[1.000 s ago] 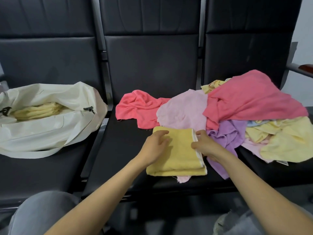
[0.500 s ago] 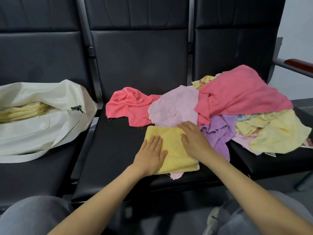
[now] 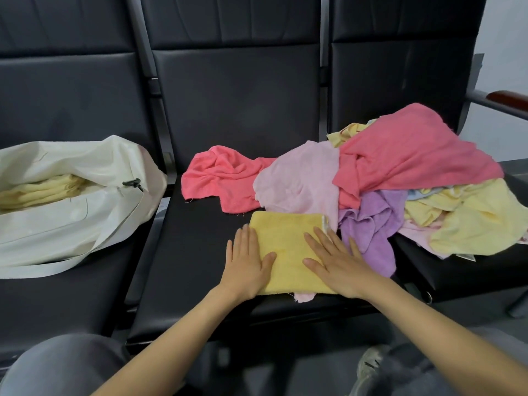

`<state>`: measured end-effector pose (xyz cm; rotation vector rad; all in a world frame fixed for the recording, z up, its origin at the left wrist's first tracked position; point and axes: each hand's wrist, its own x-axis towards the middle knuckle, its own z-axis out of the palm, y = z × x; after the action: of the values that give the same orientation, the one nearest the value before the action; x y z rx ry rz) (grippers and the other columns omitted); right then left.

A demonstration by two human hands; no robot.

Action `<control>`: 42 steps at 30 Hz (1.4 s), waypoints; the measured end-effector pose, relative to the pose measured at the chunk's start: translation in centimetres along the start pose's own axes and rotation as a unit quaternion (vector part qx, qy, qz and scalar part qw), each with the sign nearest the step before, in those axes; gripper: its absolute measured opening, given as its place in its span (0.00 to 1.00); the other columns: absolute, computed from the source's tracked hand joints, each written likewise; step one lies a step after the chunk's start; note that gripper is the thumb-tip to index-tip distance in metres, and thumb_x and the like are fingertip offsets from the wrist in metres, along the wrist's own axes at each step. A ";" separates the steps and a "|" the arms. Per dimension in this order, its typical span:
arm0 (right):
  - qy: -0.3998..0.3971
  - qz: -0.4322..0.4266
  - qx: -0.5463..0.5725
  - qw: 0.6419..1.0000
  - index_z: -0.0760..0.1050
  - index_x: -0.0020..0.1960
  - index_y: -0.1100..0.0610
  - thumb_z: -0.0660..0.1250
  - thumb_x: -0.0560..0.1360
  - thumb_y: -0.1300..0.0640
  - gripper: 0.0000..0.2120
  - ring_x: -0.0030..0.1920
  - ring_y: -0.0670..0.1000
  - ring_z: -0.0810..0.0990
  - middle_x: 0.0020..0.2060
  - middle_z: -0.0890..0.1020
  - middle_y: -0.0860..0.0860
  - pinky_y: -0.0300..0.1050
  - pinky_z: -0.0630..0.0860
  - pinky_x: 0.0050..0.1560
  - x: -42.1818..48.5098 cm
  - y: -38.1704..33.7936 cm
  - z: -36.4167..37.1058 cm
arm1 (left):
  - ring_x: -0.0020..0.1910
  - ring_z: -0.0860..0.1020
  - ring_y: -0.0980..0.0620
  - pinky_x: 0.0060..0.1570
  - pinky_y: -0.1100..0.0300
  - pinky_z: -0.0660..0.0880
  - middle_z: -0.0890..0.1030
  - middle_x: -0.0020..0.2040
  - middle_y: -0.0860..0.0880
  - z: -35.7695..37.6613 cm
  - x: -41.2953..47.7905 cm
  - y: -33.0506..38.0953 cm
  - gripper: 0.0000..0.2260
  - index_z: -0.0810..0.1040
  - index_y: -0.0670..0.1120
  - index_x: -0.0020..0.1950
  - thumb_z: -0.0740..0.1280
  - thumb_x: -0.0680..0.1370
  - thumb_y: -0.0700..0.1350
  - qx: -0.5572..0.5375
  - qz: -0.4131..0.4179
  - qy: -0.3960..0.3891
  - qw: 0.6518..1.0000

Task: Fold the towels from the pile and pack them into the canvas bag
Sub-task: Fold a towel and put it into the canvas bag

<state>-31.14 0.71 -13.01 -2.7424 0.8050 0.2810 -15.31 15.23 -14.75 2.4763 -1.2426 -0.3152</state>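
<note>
Fingers [image 3: 245, 238] of the left hand [image 3: 247, 262] and right hand [image 3: 335, 264] lie straight and slightly spread, pressing flat on the folded yellow towel [image 3: 288, 247] on the middle black seat [image 3: 194, 252]. Just behind and to its right sprawls the pile of unfolded towels [image 3: 400, 172], coral, pink, purple and pale yellow. On the left seat [image 3: 57, 304] the white canvas bag [image 3: 71, 224] lies open, with folded pale yellow towels [image 3: 37, 190] inside.

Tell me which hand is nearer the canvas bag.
Left. The left hand presses the folded yellow towel at its left edge, on the side toward the canvas bag; the right hand presses the towel's right part, farther away.
</note>
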 end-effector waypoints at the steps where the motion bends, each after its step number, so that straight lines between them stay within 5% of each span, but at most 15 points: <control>1: 0.010 0.004 0.007 1.000 0.37 0.78 0.42 0.41 0.80 0.36 0.30 0.76 0.47 0.32 0.77 0.36 0.43 0.57 0.33 0.75 -0.1 0.1 -0.1 | 0.77 0.45 0.47 0.75 0.53 0.42 0.50 0.79 0.44 -0.1 0.1 0.2 0.32 0.50 0.39 0.78 0.52 0.82 0.58 -0.021 -0.035 0.029 0.999; 3: 0.049 0.014 0.022 0.998 0.44 0.79 0.45 0.47 0.81 0.38 0.29 0.77 0.50 0.36 0.78 0.41 0.46 0.55 0.38 0.76 -0.1 0.0 -0.3 | 0.72 0.56 0.44 0.71 0.52 0.51 0.63 0.72 0.44 -0.8 0.8 0.7 0.28 0.63 0.40 0.71 0.57 0.80 0.60 -0.045 -0.107 0.063 0.991; 7: 0.126 0.056 0.029 0.990 0.50 0.78 0.51 0.56 0.75 0.32 0.39 0.76 0.54 0.45 0.77 0.51 0.51 0.51 0.46 0.74 0.5 0.0 -1.1 | 0.64 0.67 0.45 0.62 0.53 0.65 0.70 0.62 0.45 -2.9 2.2 1.1 0.28 0.75 0.43 0.60 0.66 0.72 0.64 -0.120 -0.180 -0.012 0.976; 9: 0.128 0.066 0.031 0.989 0.50 0.78 0.52 0.59 0.72 0.30 0.44 0.75 0.54 0.47 0.75 0.53 0.51 0.51 0.47 0.74 0.8 0.2 -1.5 | 0.56 0.78 0.48 0.52 0.57 0.74 0.80 0.56 0.46 -4.3 2.3 1.3 0.19 0.79 0.42 0.56 0.72 0.71 0.53 -0.391 -0.165 -0.072 0.902; 11: 0.120 0.069 0.048 0.989 0.50 0.77 0.53 0.64 0.70 0.32 0.46 0.74 0.54 0.48 0.74 0.55 0.51 0.51 0.50 0.73 1.0 -0.1 -1.9 | 0.50 0.83 0.47 0.46 0.55 0.78 0.84 0.52 0.45 -5.8 2.2 2.2 0.15 0.79 0.42 0.58 0.72 0.73 0.42 -0.530 -0.136 -0.119 0.829; 15: 0.092 0.052 0.200 0.974 0.56 0.76 0.52 0.65 0.60 0.40 0.47 0.72 0.56 0.58 0.72 0.62 0.53 0.47 0.61 0.67 1.4 -1.3 -3.7 | 0.54 0.82 0.42 0.53 0.49 0.79 0.83 0.54 0.39 -7.9 2.5 5.1 0.15 0.76 0.39 0.61 0.69 0.74 0.37 -0.548 -0.098 -0.141 0.818; 17: 0.142 0.058 0.387 0.909 0.59 0.75 0.53 0.68 0.68 0.53 0.37 0.66 0.54 0.68 0.69 0.69 0.53 0.41 0.68 0.57 1.8 -1.7 -4.7 | 0.54 0.82 0.42 0.54 0.49 0.79 0.82 0.54 0.39 -9.3 3.0 6.0 0.15 0.75 0.38 0.62 0.68 0.75 0.37 -0.549 -0.081 -0.135 0.821; 19: 0.151 0.076 0.608 0.775 0.61 0.74 0.55 0.66 0.76 0.61 0.29 0.56 0.50 0.76 0.63 0.74 0.52 0.39 0.73 0.49 1.8 -2.0 -5.8 | 0.53 0.82 0.43 0.53 0.49 0.79 0.83 0.53 0.40 -11.4 3.2 6.3 0.14 0.76 0.38 0.60 0.68 0.75 0.37 -0.571 -0.060 -0.122 0.810; 22: 0.038 0.019 0.807 0.588 0.76 0.63 0.57 0.62 0.80 0.46 0.18 0.48 0.50 0.84 0.50 0.84 0.53 0.44 0.80 0.47 1.0 -2.3 -7.5 | 0.50 0.83 0.44 0.51 0.50 0.79 0.84 0.50 0.43 -14.3 3.1 5.8 0.11 0.77 0.40 0.57 0.68 0.75 0.38 -0.630 -0.050 -0.100 0.769; 25: -0.056 -0.030 0.839 0.541 0.78 0.63 0.52 0.61 0.77 0.39 0.23 0.53 0.54 0.84 0.57 0.83 0.55 0.50 0.81 0.50 0.4 -3.1 -8.0 | 0.53 0.81 0.44 0.55 0.45 0.77 0.83 0.52 0.44 -15.2 2.7 4.1 0.12 0.76 0.45 0.56 0.70 0.74 0.40 -0.634 -0.053 -0.049 0.770; 29: 0.043 -0.017 0.791 0.610 0.49 0.78 0.43 0.68 0.76 0.59 0.40 0.54 0.50 0.81 0.66 0.71 0.49 0.43 0.81 0.44 2.5 -3.8 -7.1 | 0.56 0.79 0.47 0.50 0.50 0.79 0.75 0.61 0.48 -13.7 2.5 0.4 0.29 0.63 0.53 0.71 0.72 0.74 0.45 -0.576 -0.087 -0.009 0.813; 31: 0.033 -0.043 0.752 0.657 0.56 0.76 0.42 0.64 0.78 0.63 0.33 0.55 0.50 0.81 0.66 0.73 0.50 0.41 0.80 0.46 3.3 -4.3 -6.7 | 0.58 0.76 0.50 0.52 0.53 0.77 0.72 0.65 0.51 -12.8 2.2 -1.2 0.27 0.59 0.58 0.75 0.67 0.79 0.47 -0.545 -0.078 -0.011 0.834; 35: -0.024 -0.092 0.711 0.696 0.75 0.63 0.48 0.64 0.78 0.64 0.17 0.55 0.49 0.80 0.62 0.78 0.52 0.40 0.78 0.50 3.7 -5.6 -6.4 | 0.57 0.77 0.58 0.53 0.61 0.75 0.74 0.65 0.56 -12.5 1.0 -3.3 0.17 0.73 0.57 0.68 0.65 0.80 0.45 -0.514 -0.048 -0.054 0.855; 39: -0.011 -0.104 0.626 0.773 0.73 0.63 0.43 0.78 0.61 0.59 0.33 0.64 0.48 0.74 0.65 0.72 0.46 0.41 0.76 0.57 3.9 -5.9 -6.4 | 0.63 0.71 0.61 0.57 0.65 0.74 0.67 0.67 0.60 -12.2 0.2 -5.4 0.42 0.59 0.59 0.76 0.76 0.70 0.38 -0.389 0.024 -0.132 0.912; 42: 0.017 -0.101 0.533 0.840 0.69 0.66 0.41 0.80 0.62 0.64 0.39 0.67 0.46 0.67 0.67 0.68 0.43 0.36 0.71 0.59 4.0 -6.2 -6.3 | 0.70 0.64 0.55 0.69 0.57 0.66 0.60 0.72 0.56 -11.7 0.3 -6.1 0.53 0.51 0.63 0.77 0.81 0.63 0.45 -0.292 0.034 -0.137 0.946</control>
<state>-23.71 1.75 -6.87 -1.7293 0.4392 -0.2208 -6.63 20.82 -6.49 1.9157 -1.1226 -0.8938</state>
